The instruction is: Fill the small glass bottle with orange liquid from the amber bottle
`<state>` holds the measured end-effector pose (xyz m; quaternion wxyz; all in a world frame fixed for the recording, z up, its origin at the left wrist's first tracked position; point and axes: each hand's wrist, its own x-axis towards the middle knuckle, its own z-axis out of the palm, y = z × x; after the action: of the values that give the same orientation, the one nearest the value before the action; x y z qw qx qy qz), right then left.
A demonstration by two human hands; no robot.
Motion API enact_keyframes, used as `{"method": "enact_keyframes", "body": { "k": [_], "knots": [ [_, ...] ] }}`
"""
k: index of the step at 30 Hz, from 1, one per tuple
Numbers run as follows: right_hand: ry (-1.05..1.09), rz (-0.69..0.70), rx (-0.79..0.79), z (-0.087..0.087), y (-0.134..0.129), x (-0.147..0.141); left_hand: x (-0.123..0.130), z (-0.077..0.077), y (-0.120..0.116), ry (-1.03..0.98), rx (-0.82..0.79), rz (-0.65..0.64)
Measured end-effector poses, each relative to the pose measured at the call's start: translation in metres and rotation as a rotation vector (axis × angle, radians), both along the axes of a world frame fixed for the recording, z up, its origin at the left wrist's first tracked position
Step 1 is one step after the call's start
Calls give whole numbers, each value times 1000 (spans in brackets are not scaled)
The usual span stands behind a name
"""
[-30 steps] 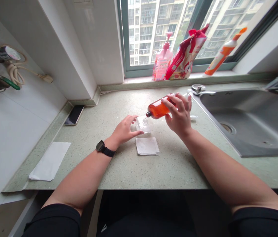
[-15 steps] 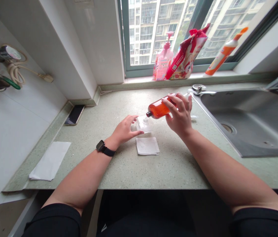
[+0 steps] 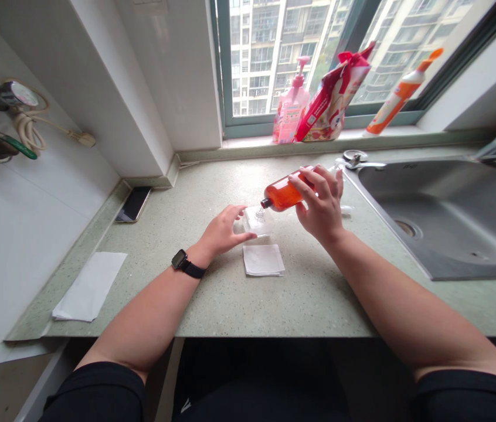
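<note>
Counter: speckled green stone worktop by steel sink.
R hand: closed round amber bottle, gripping rear half.
Bottle axis: tilted, neck down-left, above clear plastic piece; R hand nearer.
L hand: open, curved by clear piece, contact unclear.
Below: folded tissue.

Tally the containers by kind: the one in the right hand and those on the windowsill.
Amber bottle, in the right hand: 1
Pink pump bottle, on the windowsill: 1
Red-and-white pouch: 1
Orange-and-white bottle: 1
Total: 4
</note>
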<state>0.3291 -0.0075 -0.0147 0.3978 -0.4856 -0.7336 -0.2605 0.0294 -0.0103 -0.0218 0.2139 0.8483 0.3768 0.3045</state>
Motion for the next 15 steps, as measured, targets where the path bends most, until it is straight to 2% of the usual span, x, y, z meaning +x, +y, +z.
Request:
{"method": "enact_keyframes", "body": {
  "k": [15],
  "knots": [
    [0, -3, -1, 0, 0, 0, 0, 0, 0, 9, -4, 0]
  ]
}}
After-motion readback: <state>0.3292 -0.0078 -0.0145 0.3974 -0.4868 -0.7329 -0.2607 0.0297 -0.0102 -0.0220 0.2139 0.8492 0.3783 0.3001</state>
